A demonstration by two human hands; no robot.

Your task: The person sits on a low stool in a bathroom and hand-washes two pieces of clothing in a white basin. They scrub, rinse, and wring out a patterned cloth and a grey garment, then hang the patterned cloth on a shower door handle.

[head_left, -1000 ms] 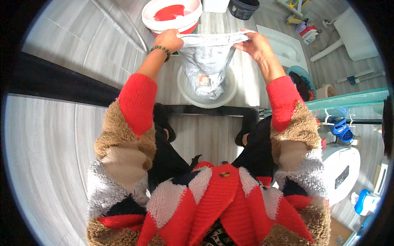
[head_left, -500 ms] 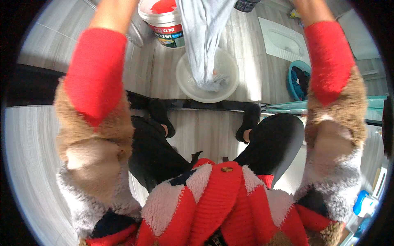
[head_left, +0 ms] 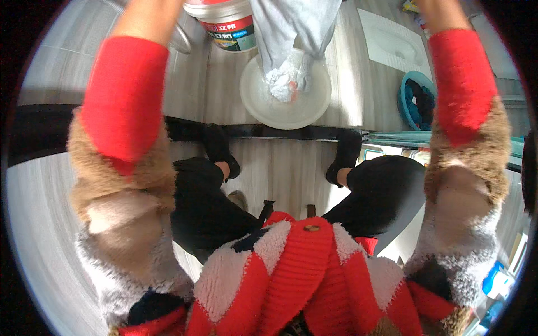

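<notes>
Both my forearms stretch up past the top edge of the head view, so my left hand and my right hand are out of sight. Between the arms hangs a light grey garment (head_left: 291, 28) with two leg-like lengths, its upper part cut off by the frame. The lower ends dip into a pale, translucent round basin (head_left: 319, 109) on the floor. Wet-looking, crumpled cloth gathers there, with a small reddish patch (head_left: 293, 87) on or beside it. What holds the garment up cannot be seen.
Behind the basin's left side stands a white bucket (head_left: 230, 28) with a red label. At right are a squat toilet (head_left: 392, 42) and a teal tub (head_left: 406, 103) with dark clothes. A dark threshold (head_left: 286, 133) and glass panel edges (head_left: 398, 137) lie near my feet.
The garment has shifted a little right and spread so its two lengths show apart. Its wet end bunches higher in the basin. My forearms have moved slightly apart, and the view has shifted.
</notes>
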